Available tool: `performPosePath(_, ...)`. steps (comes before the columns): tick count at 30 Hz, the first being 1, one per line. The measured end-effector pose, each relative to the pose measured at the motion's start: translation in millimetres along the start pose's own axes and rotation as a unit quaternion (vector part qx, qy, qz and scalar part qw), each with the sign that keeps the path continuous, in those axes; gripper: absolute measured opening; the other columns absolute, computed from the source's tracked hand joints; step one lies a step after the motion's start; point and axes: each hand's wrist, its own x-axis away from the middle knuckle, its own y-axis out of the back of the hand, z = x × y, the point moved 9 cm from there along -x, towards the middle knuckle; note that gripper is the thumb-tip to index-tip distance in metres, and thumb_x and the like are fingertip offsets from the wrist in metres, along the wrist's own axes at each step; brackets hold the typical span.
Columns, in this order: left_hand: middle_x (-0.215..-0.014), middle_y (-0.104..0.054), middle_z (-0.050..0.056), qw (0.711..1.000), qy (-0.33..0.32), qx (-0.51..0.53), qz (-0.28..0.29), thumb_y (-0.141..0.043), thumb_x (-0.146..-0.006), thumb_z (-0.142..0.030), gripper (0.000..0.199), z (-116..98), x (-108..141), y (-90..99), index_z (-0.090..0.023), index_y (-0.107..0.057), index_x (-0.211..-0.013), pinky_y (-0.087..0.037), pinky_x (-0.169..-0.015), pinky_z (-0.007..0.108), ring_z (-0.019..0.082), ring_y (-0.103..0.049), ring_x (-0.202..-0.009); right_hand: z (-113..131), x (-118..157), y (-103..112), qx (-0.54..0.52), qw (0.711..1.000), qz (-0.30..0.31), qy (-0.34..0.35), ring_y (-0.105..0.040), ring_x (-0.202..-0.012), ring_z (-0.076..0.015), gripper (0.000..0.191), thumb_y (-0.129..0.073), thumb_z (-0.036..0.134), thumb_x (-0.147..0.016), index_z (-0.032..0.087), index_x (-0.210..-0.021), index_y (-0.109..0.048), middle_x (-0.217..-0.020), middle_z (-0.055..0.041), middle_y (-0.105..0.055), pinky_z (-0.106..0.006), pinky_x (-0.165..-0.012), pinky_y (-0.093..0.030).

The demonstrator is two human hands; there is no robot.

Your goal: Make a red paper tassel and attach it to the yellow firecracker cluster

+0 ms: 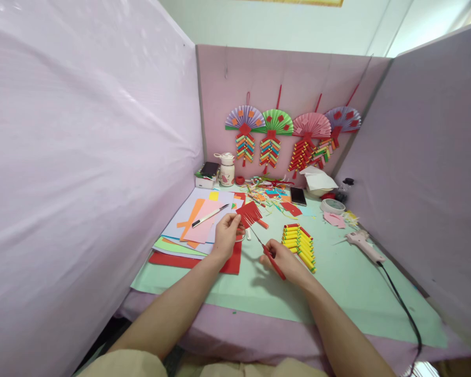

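The left hand (226, 234) is pinched at thumb and fingers on one side of the red paper (249, 213), apparently so that its slit edge hangs free towards the scissors (275, 264). The right hand (286, 257) is closed around their red handles, the blades slanting up to the paper's lower edge, likely to line up with the strips; whether the blades are apart is too small to tell. The paper is above the tabletop (337, 283), just beyond the left hand: a small, plain red piece, whole along its upper part and cut into narrow, slightly spread strips below. Beside the right hand lie yellow rolls (298, 243) with green bands and some red ones at the top, slanted in neat rows. Coloured sheets (172, 230) are stacked on the left, a pen (210, 215) across them. Farther right, the glue gun (365, 247) rests apart from the paper, perhaps for safety.
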Motion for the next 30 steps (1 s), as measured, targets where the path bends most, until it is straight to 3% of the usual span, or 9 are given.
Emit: performPosePath(30, -0.068, -0.057, -0.002, 1.000, 0.009, 0.025, 0.013, -0.069, -0.073, -0.045, 0.031, 6.9, 1.5, -4.2, -0.016, -0.058, -0.078, -0.055, -0.060, 0.025, 0.011, -0.058, -0.062, 0.5, -0.5, 0.7, -0.005, 1.000, -0.004, 0.007, -0.043, -0.059, -0.0105, 0.022, -0.057, 0.039, -0.073, 0.021, -0.073, -0.043, -0.064, 0.0057, -0.050, -0.022, -0.052, -0.032)
